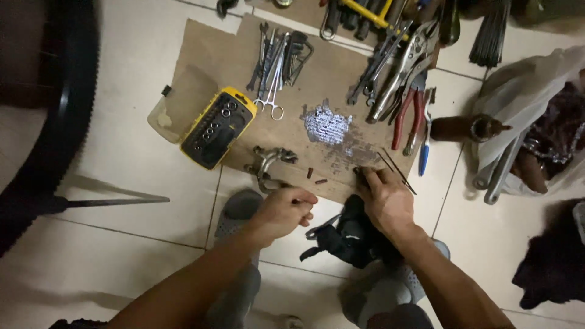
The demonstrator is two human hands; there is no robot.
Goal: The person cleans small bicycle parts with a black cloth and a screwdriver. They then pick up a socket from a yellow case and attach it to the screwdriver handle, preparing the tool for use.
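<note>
Yellow-and-black socket case, oblong, lies open on the cardboard sheet's left part. A whitish plastic bag slumps on the floor at right. No labels, signs or screens visible.

Both forearms reach forward — left hand loosely fisted, right hand palm-down, fingertips pinching.

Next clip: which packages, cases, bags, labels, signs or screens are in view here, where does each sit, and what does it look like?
Yellow and black plastic socket-bit case: open, on the left part of the brown cardboard sheet; rectangular, with round sockets in rows.
Translucent white plastic bag: on the floor at the right edge; crumpled, with dark contents inside.
No signs, screens or readable labels show.
The left hand and right hand are at the cardboard's near edge, away from both.
</note>
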